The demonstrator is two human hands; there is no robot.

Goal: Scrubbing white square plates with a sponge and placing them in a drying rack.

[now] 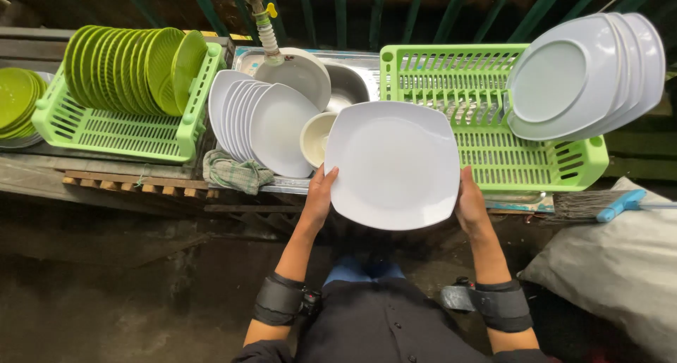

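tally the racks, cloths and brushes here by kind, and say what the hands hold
Green dish racks: 2, a left one with green plates and a right one with white plates
Cloth: 1
Blue-handled brush: 1
Total: 4
Left hand and right hand each grip an edge of one square white plate.

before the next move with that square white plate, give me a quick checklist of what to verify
1. Both hands on the square white plate: left hand and right hand grip opposite edges: ok.
2. Plate level: slightly tilted: ok.
3. Free slots in the right green rack: front part bare: ok.
4. White plates in that rack stand stable: cannot tell.
5. Plate surface clean: no marks visible: ok.
6. Plate dry: cannot tell.
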